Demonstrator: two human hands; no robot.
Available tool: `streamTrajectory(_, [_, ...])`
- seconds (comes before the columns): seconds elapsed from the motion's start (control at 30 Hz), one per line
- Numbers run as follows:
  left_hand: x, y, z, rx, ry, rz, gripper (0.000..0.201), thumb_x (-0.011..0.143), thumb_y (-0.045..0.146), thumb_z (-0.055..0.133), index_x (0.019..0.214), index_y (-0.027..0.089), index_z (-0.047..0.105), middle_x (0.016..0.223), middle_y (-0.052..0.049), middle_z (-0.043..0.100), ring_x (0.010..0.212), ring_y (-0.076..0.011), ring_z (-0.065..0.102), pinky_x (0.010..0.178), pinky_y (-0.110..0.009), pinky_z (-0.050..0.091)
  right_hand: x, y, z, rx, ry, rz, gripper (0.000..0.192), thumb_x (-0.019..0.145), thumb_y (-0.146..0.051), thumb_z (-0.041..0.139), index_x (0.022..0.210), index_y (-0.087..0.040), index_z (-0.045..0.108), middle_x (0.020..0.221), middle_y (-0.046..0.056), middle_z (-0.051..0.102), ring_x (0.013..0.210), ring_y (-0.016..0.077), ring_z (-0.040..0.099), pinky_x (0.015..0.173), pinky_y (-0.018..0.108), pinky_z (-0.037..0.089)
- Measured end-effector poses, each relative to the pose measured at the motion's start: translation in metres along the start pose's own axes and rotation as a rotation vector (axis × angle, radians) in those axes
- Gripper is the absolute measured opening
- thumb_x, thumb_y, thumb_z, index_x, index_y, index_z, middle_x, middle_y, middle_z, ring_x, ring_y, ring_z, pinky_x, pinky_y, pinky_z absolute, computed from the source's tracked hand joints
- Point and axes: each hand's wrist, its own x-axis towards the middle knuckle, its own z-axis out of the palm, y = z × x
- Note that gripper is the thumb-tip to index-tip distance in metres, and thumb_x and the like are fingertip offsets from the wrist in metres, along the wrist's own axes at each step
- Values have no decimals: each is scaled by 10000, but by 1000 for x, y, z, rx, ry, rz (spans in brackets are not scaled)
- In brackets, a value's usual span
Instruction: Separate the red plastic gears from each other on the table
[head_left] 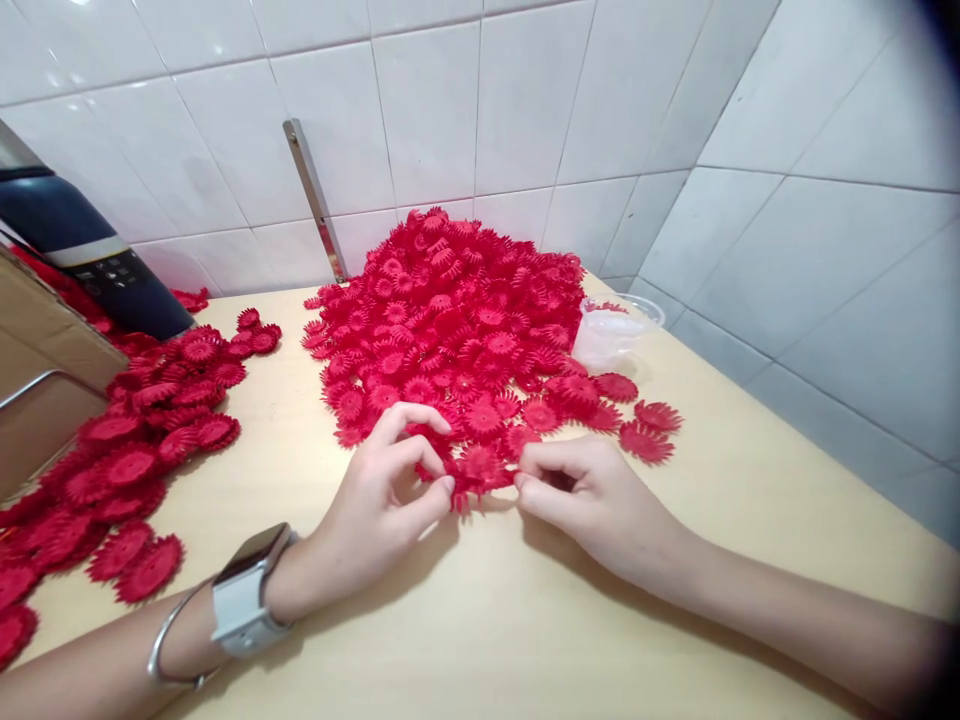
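A large heap of red, round flower pieces with fringed edges [450,310] lies on the table in front of me. At the heap's near edge, my left hand [397,490] has its thumb and a finger closed on the rim of one red flower piece [481,468]. My right hand [581,490] pinches the opposite side of that piece between thumb and curled fingers. Its underside and part of its edge are hidden by my fingertips. A watch and a bangle are on my left wrist.
More red flower pieces [127,465] are strewn at the left, beside a cardboard box [52,340] and a dark blue bottle [97,250]. A clear plastic cup [615,335] stands right of the heap. A metal strip [315,195] leans on the tiled wall [427,110].
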Motion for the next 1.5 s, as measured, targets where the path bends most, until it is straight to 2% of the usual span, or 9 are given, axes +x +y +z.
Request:
streamTrajectory(0.3, [1, -9, 0, -17, 280, -79, 157, 770, 110, 499, 627, 172, 483, 957, -38, 460, 952, -161, 474, 840, -300, 389, 3, 5, -4, 229, 236, 187, 233, 648, -177, 436, 428, -178, 358, 427, -44, 359, 424, 78, 311, 397, 210, 215])
streamTrajectory(0.43, [2, -9, 2, -13, 239, -20, 96, 784, 169, 525, 691, 186, 541, 958, -33, 469, 959, -156, 475, 845, -289, 402, 4, 5, -4, 293, 304, 135, 372, 762, -334, 490, 487, -186, 289, 466, -64, 268, 427, 64, 242, 396, 208, 194])
streamTrajectory(0.7, [-6, -1, 7, 118, 129, 240, 118, 752, 122, 570, 822, 204, 620, 1009, -49, 477, 931, -159, 500, 793, -279, 445, -1, -7, 1, 54, -170, -113, 181, 781, -305, 503, 689, -155, 546, 552, -28, 467, 488, 86, 401, 448, 206, 301])
streamTrajectory(0.83, [-5, -1, 6, 102, 91, 207, 119, 757, 152, 570, 841, 213, 628, 1008, -49, 495, 923, -163, 509, 814, -297, 443, 2, -4, 1, 10, -109, -110, 197, 820, -200, 431, 657, -158, 533, 590, -17, 519, 535, 92, 448, 489, 205, 330])
streamTrajectory(0.97, [-2, -2, 5, 95, 198, 77, 99, 770, 168, 550, 848, 196, 604, 994, -52, 489, 966, -165, 495, 874, -312, 407, 4, -2, 1, -48, 66, -63, 139, 793, -191, 459, 659, -172, 489, 555, -34, 457, 511, 98, 424, 473, 213, 329])
streamTrajectory(1.03, [-1, -3, 5, 100, 214, 35, 108, 781, 159, 525, 849, 198, 599, 1006, -52, 480, 993, -168, 480, 898, -323, 388, 3, -3, 3, -137, 107, -151, 19, 743, -159, 511, 754, -174, 518, 628, -19, 473, 575, 116, 449, 528, 231, 362])
streamTrajectory(1.1, [-1, -3, 6, 103, 197, 22, 131, 786, 140, 501, 849, 200, 597, 1025, -53, 470, 1014, -169, 468, 915, -328, 374, 2, -3, 5, -242, 76, -281, 157, 683, -142, 570, 835, -172, 546, 731, 13, 494, 663, 141, 468, 605, 265, 385])
streamTrajectory(1.23, [-1, -2, 5, 103, 171, 2, 150, 789, 128, 475, 829, 197, 602, 1036, -54, 468, 1019, -173, 464, 923, -333, 364, 0, 1, 9, -425, 3, -466, 99, 700, -108, 558, 770, -173, 585, 771, 41, 511, 714, 166, 456, 647, 305, 370])
streamTrajectory(1.5, [-3, 0, 0, 23, 187, 51, 119, 799, 223, 489, 780, 190, 601, 1013, -63, 490, 997, -202, 481, 897, -377, 390, -6, 1, 5, -355, 225, -648, 145, 783, -97, 499, 819, -184, 609, 702, 43, 503, 660, 153, 454, 569, 277, 387])
